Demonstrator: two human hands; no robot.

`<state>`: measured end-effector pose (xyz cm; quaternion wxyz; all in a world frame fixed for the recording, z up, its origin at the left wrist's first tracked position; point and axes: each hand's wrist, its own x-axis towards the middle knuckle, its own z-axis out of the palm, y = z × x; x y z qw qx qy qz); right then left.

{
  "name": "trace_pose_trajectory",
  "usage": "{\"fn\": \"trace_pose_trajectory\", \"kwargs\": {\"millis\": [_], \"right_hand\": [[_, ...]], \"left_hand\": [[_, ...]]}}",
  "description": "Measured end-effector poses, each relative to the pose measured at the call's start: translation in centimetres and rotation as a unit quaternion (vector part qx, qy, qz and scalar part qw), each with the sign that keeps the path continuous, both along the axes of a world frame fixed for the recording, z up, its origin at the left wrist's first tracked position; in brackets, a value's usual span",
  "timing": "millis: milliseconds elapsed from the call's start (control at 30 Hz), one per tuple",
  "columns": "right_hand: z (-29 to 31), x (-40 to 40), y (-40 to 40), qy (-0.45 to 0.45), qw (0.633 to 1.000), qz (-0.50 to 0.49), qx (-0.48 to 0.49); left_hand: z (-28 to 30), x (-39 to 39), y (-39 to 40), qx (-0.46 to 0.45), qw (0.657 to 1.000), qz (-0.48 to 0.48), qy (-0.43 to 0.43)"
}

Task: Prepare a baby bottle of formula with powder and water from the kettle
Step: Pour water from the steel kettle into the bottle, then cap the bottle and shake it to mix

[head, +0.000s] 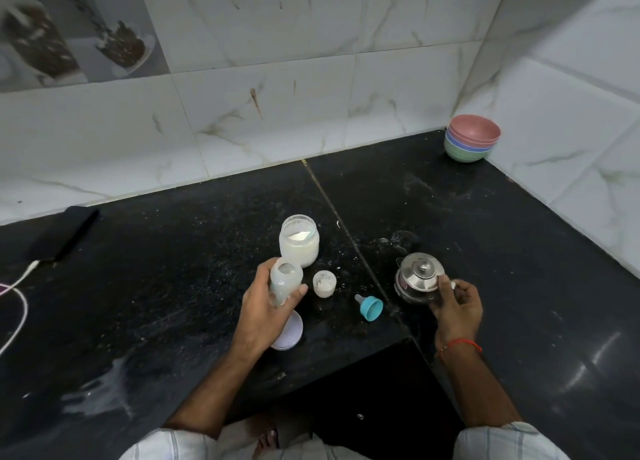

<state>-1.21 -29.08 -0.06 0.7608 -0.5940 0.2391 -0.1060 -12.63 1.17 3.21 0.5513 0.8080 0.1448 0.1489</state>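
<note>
My left hand [265, 305] grips an open, cloudy baby bottle [284, 281] just above the black counter. Behind it stands an open glass jar of white powder [299, 241]. A small white scoop cup [324, 283] with powder in it sits right of the bottle. The teal bottle cap with teat [370, 307] lies on its side near the counter's front edge. A pale round lid [289, 331] lies partly under my left wrist. My right hand [457, 304] holds the handle of the small steel-lidded kettle [419, 279], which rests on the counter.
Stacked coloured bowls [472, 141] sit in the far right corner by the tiled walls. A dark phone [65, 233] with a white cable [15, 286] lies at the left. Spilled white powder marks the counter [100, 390] at front left. The counter steps inward in front of me.
</note>
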Motion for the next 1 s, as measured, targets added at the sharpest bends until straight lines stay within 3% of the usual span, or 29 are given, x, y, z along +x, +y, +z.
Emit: {"fn": "trace_pose_trajectory", "kwargs": {"millis": [167, 267, 333, 400, 467, 567, 633, 700, 767, 833, 933, 1000], "right_hand": [[-0.8, 0.4, 0.2, 0.012, 0.999, -0.015, -0.048], [0.3, -0.6, 1.2, 0.015, 0.983, -0.038, -0.178], [1.9, -1.8, 2.5, -0.104, 0.938, -0.045, -0.329], [3.3, -2.9, 4.7, -0.247, 0.876, 0.031, -0.414], [3.3, -3.9, 7.3, -0.277, 0.825, 0.142, -0.471], [0.9, -4.3, 9.6, -0.14, 0.73, 0.26, -0.617], [-0.3, -4.2, 9.6, 0.021, 0.676, 0.325, -0.661], [-0.8, -4.1, 8.9, 0.103, 0.636, 0.367, -0.671], [-1.1, -4.0, 8.0, 0.093, 0.675, 0.378, -0.627], [-1.1, -3.9, 7.2, 0.051, 0.771, 0.349, -0.53], [1.3, -3.7, 7.3, 0.033, 0.91, 0.269, -0.313], [3.7, -3.8, 8.1, 0.007, 0.959, 0.254, -0.127]], "left_hand": [[0.6, -0.2, 0.9, 0.0, 1.0, 0.008, 0.001], [0.5, -0.5, 1.6, -0.003, 1.0, 0.012, -0.005], [0.5, -0.7, 2.2, -0.003, 1.0, 0.015, -0.003], [0.3, -0.7, 2.8, -0.004, 1.0, 0.019, 0.0], [0.2, -0.7, 3.2, -0.005, 1.0, 0.023, 0.002], [0.2, -0.8, 3.4, -0.003, 1.0, 0.022, 0.005], [0.2, -0.9, 3.3, -0.001, 1.0, 0.016, 0.007], [0.3, -1.0, 3.1, 0.001, 1.0, 0.004, 0.008], [0.2, -1.1, 2.6, -0.002, 1.0, -0.015, 0.009], [0.0, -1.1, 1.9, -0.005, 0.999, -0.036, 0.014], [-0.1, -0.7, 0.5, 0.005, 0.997, -0.073, 0.016], [-0.1, -0.3, -0.7, 0.023, 0.994, -0.101, 0.019]]}}
